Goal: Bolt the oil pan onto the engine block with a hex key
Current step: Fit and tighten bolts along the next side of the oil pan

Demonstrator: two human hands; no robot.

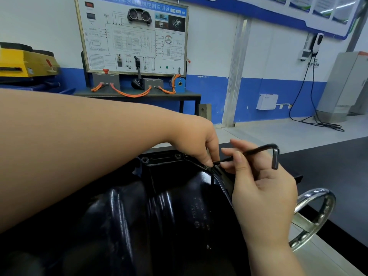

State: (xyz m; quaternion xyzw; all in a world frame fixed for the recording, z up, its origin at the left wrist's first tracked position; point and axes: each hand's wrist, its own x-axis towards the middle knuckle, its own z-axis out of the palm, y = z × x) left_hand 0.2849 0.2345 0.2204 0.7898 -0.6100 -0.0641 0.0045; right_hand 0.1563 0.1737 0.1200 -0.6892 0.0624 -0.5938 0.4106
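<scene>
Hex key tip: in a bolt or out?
Cannot tell: the left hand covers the hex key tip at the oil pan rim; the right hand pinches its shaft.

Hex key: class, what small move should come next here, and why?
Probably twirl the hex key with the right hand, which pinches its long arm: the tip sits at the oil pan rim, and the left hand pinches there to steady it.

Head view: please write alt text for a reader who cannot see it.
A right hand pinches a black hex key by its long arm, its tip at the far right rim corner of a black oil pan, where the left hand pinches it. A chrome handwheel is at right; a training board stands behind.
</scene>
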